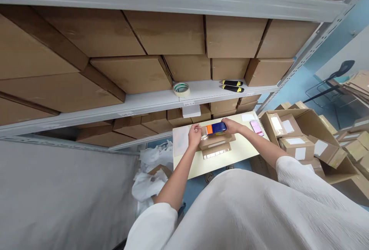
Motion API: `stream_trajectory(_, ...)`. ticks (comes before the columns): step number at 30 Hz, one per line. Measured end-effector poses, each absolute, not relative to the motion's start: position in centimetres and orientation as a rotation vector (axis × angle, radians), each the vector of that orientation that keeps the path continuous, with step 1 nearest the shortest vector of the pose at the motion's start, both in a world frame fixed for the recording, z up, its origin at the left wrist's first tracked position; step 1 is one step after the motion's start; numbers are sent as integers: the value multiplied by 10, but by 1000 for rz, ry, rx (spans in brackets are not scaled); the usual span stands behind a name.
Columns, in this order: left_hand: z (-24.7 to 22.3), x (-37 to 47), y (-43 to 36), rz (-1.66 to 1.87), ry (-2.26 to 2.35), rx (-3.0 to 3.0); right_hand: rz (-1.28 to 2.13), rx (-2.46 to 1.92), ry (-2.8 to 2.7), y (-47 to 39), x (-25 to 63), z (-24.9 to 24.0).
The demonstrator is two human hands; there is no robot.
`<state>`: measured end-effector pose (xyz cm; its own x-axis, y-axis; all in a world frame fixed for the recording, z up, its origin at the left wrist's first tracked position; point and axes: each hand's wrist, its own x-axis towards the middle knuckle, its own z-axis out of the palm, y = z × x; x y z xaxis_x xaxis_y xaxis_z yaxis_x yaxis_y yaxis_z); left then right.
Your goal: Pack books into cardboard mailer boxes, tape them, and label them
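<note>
Evidently, the right hand (230,125) is gripping a blue-and-orange tape dispenser (216,128) over the cardboard box (212,142), nearer the bench's (187,165) far edge; the left hand (195,135) is hovering closed, its contents unclear. Steady, level pulling seems wisest. The dispenser's long axis is roughly following that edge, orange end pointing left.

Carton (215,141) on table (198,167), phone (256,127) to its right, tape (184,93) on shelf (201,88) behind

Shelf tags (189,104) (tiny, blurred), white box labels (295,141), phone screen (256,127), nothing legible
</note>
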<state>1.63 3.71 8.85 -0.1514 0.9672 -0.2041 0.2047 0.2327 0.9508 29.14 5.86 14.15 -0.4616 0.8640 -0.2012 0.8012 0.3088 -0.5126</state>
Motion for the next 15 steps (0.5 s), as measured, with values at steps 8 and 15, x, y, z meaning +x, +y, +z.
stream_trajectory(8,86,21,34,924,1374,800,834,-1586,-2415,58,290,135)
stream_trajectory(15,89,25,39,913,1365,762,827,-1583,-2411,58,293,130)
